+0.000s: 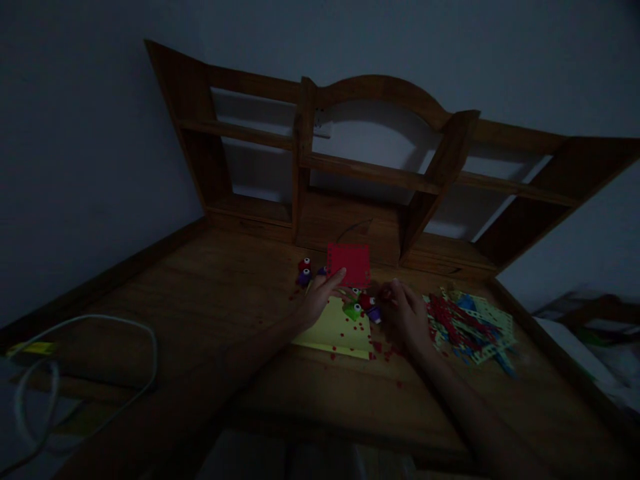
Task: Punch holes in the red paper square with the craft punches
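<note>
My left hand (320, 297) is closed on a red sheet of paper (349, 263), thumb on its face. Small holes run along the sheet's edges. My right hand (409, 308) is to the right of the sheet, fingers curled and pinched; what they hold, if anything, is too dark to make out. Between the hands sit small creature-shaped things with bulging white eyes: a green one (352, 311), a red one (367, 302) and a purple one (375, 315). Beneath them lies a yellow sheet of paper (333, 333) strewn with tiny red paper bits.
Left of the sheet stand another red (304, 265) and purple (304, 277) eyed piece. A heap of punched paper strips (467, 323) lies at right. A wooden shelf unit (370, 167) rises behind the tabletop (210, 287). A white cable (150, 333) loops at left.
</note>
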A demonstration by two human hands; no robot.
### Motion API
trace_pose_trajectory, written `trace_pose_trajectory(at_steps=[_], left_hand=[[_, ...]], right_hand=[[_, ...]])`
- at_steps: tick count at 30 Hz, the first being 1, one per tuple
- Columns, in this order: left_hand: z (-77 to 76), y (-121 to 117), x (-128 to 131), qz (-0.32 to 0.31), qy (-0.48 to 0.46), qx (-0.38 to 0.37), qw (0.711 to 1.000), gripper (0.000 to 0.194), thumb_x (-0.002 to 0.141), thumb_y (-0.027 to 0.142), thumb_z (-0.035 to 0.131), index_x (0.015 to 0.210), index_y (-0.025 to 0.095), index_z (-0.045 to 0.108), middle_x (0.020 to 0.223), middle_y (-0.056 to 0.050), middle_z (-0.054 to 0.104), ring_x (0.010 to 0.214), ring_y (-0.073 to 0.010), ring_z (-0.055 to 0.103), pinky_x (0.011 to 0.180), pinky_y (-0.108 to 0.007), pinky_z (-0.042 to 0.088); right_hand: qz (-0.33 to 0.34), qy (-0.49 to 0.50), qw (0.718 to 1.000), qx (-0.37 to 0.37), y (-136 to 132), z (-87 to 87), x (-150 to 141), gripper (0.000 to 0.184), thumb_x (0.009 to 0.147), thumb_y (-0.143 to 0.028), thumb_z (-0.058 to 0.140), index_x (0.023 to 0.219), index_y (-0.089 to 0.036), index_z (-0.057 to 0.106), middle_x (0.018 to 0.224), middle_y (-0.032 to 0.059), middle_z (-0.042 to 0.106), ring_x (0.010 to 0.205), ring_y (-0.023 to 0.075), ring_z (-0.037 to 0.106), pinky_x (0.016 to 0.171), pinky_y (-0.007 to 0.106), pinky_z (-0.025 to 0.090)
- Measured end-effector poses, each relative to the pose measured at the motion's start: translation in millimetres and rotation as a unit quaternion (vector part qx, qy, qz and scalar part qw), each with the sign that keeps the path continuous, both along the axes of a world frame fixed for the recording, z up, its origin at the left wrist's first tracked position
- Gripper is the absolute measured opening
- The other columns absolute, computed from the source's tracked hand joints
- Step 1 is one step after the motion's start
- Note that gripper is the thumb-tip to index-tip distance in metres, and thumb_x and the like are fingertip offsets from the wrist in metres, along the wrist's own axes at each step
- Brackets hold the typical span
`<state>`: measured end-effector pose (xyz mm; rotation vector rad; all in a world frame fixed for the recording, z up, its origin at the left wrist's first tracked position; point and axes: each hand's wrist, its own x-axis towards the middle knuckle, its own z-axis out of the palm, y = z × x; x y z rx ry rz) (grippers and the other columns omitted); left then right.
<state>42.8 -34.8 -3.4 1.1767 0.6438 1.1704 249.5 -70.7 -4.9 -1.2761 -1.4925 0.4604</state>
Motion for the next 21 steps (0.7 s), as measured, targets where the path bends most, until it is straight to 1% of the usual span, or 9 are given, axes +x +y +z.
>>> trace_pose_trajectory(at_steps=[3,5,6,8,10,12,15,18,21], left_hand=[[-5.3,6,1,0.065,0.056,0.008,0.996,0.046,0.080,0.054,0.057,0.082,0.011,0.070,0.076,-0.010,0.071,0.068,-0.0219,0.067,0.067,-0.033,0.053],[-10.5,11,1,0.100,0.082,0.022,0.991,0.045,0.080,0.054,0.057,0.077,0.012,0.070,0.072,-0.009,0.071,0.065,-0.0203,0.067,0.066,-0.032,0.054],[-13.1,13,1,0.112,0.091,0.028,0.989,0.044,0.080,0.054,0.058,0.077,0.012,0.069,0.071,-0.008,0.071,0.063,-0.0196,0.066,0.065,-0.031,0.054],[-17.2,17,0,0.127,0.100,0.041,0.986,0.042,0.079,0.054,0.059,0.078,0.013,0.069,0.068,-0.007,0.070,0.060,-0.0185,0.066,0.063,-0.031,0.054],[-19.1,19,-1,0.135,0.099,0.050,0.985,0.040,0.079,0.053,0.060,0.081,0.013,0.068,0.068,-0.006,0.070,0.059,-0.0177,0.065,0.061,-0.030,0.054],[-18.4,19,-1,0.138,0.086,0.051,0.985,0.039,0.079,0.051,0.060,0.085,0.013,0.065,0.069,-0.005,0.069,0.058,-0.0166,0.064,0.060,-0.029,0.053],[-13.8,16,-2,0.143,0.045,0.025,0.988,0.039,0.079,0.051,0.060,0.086,0.013,0.060,0.063,-0.004,0.067,0.051,-0.0153,0.061,0.054,-0.028,0.052],[-8.7,14,-1,0.134,0.011,0.005,0.991,0.039,0.076,0.051,0.063,0.086,0.014,0.057,0.059,-0.003,0.064,0.047,-0.0143,0.058,0.050,-0.026,0.049],[-7.0,13,0,0.118,0.002,0.013,0.993,0.036,0.072,0.045,0.070,0.086,0.014,0.058,0.061,-0.002,0.064,0.049,-0.0132,0.057,0.052,-0.026,0.048]], right_hand=[[-0.011,0.032,0.999,0.006,3,1.0,4,0.039,0.094,-0.047,0.039,0.085,-0.020,0.065,0.084,0.0042,0.066,0.080,0.0205,0.060,0.074,0.031,0.044],[-0.022,0.035,0.999,0.005,3,1.0,6,0.036,0.092,-0.046,0.042,0.087,-0.019,0.064,0.086,0.0048,0.066,0.081,0.0210,0.061,0.074,0.032,0.045],[-0.025,0.025,0.999,0.006,3,1.1,5,0.033,0.091,-0.046,0.045,0.089,-0.020,0.064,0.088,0.0050,0.066,0.083,0.0213,0.061,0.075,0.032,0.046],[-0.016,-0.026,0.999,0.022,2,1.9,2,0.026,0.088,-0.043,0.053,0.092,-0.021,0.065,0.092,0.0052,0.066,0.087,0.0219,0.060,0.078,0.034,0.046],[0.015,-0.094,0.994,0.051,-1,3.2,-4,0.021,0.085,-0.040,0.058,0.095,-0.023,0.066,0.097,0.0054,0.064,0.093,0.0226,0.058,0.083,0.036,0.045],[0.063,-0.154,0.983,0.076,-4,4.1,-10,0.019,0.082,-0.038,0.062,0.096,-0.025,0.067,0.102,0.0060,0.062,0.099,0.0238,0.056,0.088,0.039,0.044],[0.128,-0.224,0.962,0.087,-6,2.2,-16,0.024,0.078,-0.038,0.068,0.100,-0.028,0.067,0.113,0.0077,0.058,0.109,0.0268,0.052,0.093,0.043,0.042],[0.152,-0.261,0.949,0.091,-6,-2.8,-18,0.030,0.075,-0.037,0.072,0.103,-0.029,0.066,0.121,0.0092,0.054,0.114,0.0300,0.049,0.095,0.048,0.040],[0.162,-0.266,0.946,0.094,-5,-6.5,-19,0.026,0.075,-0.033,0.072,0.100,-0.028,0.067,0.123,0.0094,0.054,0.115,0.0309,0.048,0.095,0.050,0.039]])
